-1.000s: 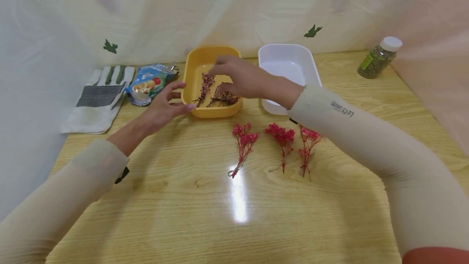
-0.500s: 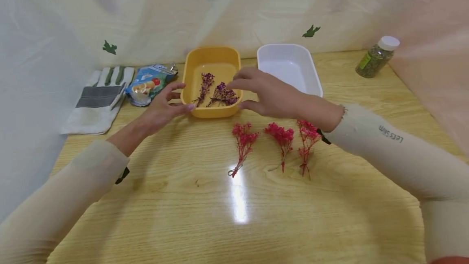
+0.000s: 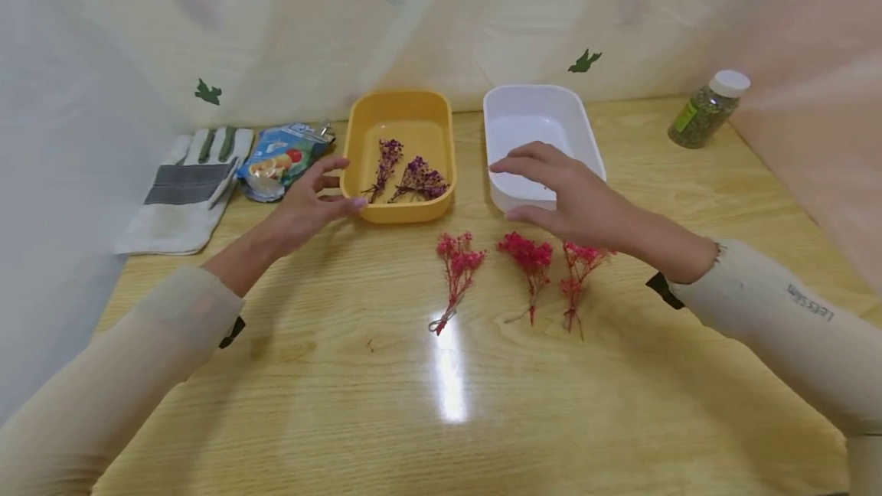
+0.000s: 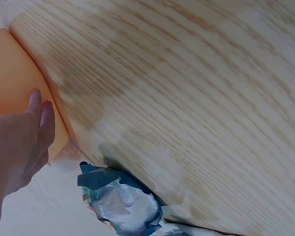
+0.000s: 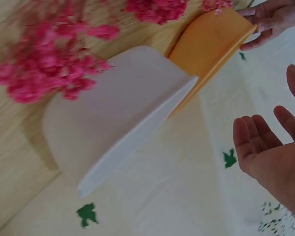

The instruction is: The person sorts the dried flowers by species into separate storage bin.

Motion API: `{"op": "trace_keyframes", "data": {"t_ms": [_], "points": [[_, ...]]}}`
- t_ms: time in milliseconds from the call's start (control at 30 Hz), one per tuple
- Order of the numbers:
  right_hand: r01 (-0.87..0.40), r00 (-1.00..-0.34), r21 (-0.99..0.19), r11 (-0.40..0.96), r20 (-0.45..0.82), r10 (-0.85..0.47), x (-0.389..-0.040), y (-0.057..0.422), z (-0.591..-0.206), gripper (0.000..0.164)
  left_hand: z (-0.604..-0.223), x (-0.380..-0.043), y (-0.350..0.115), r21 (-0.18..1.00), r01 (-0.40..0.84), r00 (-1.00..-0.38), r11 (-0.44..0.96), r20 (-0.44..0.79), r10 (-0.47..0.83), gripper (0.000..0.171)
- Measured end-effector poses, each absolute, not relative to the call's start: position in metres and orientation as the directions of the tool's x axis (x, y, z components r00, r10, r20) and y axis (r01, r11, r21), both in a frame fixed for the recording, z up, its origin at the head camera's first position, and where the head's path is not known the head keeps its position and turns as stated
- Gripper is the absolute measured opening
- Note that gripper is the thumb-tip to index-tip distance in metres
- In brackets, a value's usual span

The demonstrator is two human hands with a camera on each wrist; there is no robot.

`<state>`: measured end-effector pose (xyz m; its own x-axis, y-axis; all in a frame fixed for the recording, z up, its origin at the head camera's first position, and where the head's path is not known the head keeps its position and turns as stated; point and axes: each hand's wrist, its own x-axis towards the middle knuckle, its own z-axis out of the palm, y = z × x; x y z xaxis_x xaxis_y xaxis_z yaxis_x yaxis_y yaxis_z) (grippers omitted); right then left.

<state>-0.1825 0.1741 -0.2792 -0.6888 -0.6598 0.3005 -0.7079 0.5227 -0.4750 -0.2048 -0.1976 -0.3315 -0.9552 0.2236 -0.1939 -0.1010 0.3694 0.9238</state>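
In the head view my left hand (image 3: 306, 201) touches the left front corner of a yellow plastic bin (image 3: 406, 212), fingers spread and fairly straight. Inside that bin lie two small bunches of dried purple flowers, one bunch (image 3: 386, 163) upright in line with the bin, the other bunch (image 3: 420, 178) to its right. My right hand (image 3: 579, 194) hovers over the front of a white bin (image 3: 503, 109), fingers apart and holding nothing. Below it lie three pink dried-flower bunches: the left bunch (image 3: 458, 266), the middle bunch (image 3: 528, 255) and the right bunch (image 3: 577, 270), partly covered by the hand.
Left of the yellow bin are a blue foil pouch (image 3: 282, 159) and a white-and-grey work glove (image 3: 186, 190). A jar of dried herbs (image 3: 706, 113) with a white cap stands at the back right. A pale curtain (image 3: 303, 29) hangs behind the table.
My right hand has left the yellow bin, moving right to above the white bin; both purple bunches stay inside. My left hand has kept its place at the yellow bin's corner.
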Motion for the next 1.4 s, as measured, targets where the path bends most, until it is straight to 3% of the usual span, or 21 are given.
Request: {"op": "trace_keyframes", "data": {"t_ms": [567,900,1067,1400], "points": [[-0.548,-0.835,-0.506,0.666,0.283,-0.471,-0.187,0.239,-0.287,0.060,-0.329,-0.201,-0.195,0.920,-0.089,-0.958,0.381,-0.184,0.220,0.080],[-0.437,-0.898,-0.558,0.705,0.235,-0.371,-0.200,0.267,-0.292,0.068,-0.319,-0.182,-0.194,0.886,-0.138,-0.982,0.442,-0.181,0.056,0.083],[-0.381,-0.918,-0.615,0.690,0.164,-0.361,-0.208,0.275,-0.298,0.073,-0.318,-0.171,-0.194,0.873,-0.215,-0.968,0.437,-0.250,0.023,0.083],[-0.212,-0.935,-0.745,0.633,-0.035,-0.354,-0.221,0.280,-0.310,0.079,-0.323,-0.149,-0.179,0.881,-0.284,-0.935,0.379,-0.342,0.092,0.072]]}}
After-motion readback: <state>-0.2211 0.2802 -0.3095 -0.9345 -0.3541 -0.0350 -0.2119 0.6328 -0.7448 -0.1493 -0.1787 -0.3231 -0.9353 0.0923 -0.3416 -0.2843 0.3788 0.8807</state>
